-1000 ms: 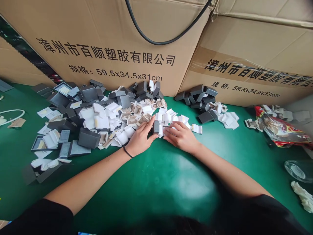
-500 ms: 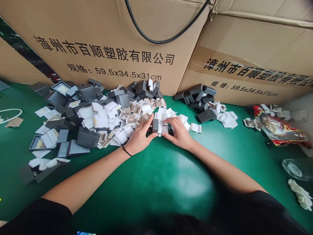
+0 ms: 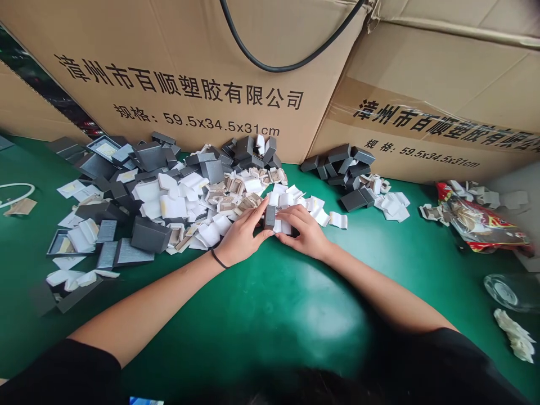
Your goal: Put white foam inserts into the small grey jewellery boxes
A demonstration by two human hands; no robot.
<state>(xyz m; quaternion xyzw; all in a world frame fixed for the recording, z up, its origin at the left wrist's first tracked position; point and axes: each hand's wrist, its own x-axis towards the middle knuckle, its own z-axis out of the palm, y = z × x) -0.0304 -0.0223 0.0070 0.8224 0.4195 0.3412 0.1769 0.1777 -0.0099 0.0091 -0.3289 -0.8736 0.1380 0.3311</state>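
Observation:
A small dark grey box [image 3: 270, 216] stands on the green table between my two hands. My left hand [image 3: 242, 236] is closed around its left side, thumb at the near edge and fingers at the far side. My right hand [image 3: 307, 232] is bent over a small white piece [image 3: 283, 226] right against the box. Its fingertips and thumb pinch at that piece, and the fingers cover part of it. Just beyond my hands lie folded white inserts [image 3: 287, 198]. Left of them spreads a heap of white and beige card pieces [image 3: 172, 205].
Dark grey boxes and lids [image 3: 152, 233] are piled at the left. A second pile of dark boxes [image 3: 337, 169] sits by the cartons [image 3: 189, 45] along the back. On the right are a red plastic bag [image 3: 485, 219], a clear glass [image 3: 506, 289] and crumpled tissue [image 3: 514, 334].
My right hand has shifted slightly left, its fingers closer to the dark box. My left hand stays around the box almost unmoved.

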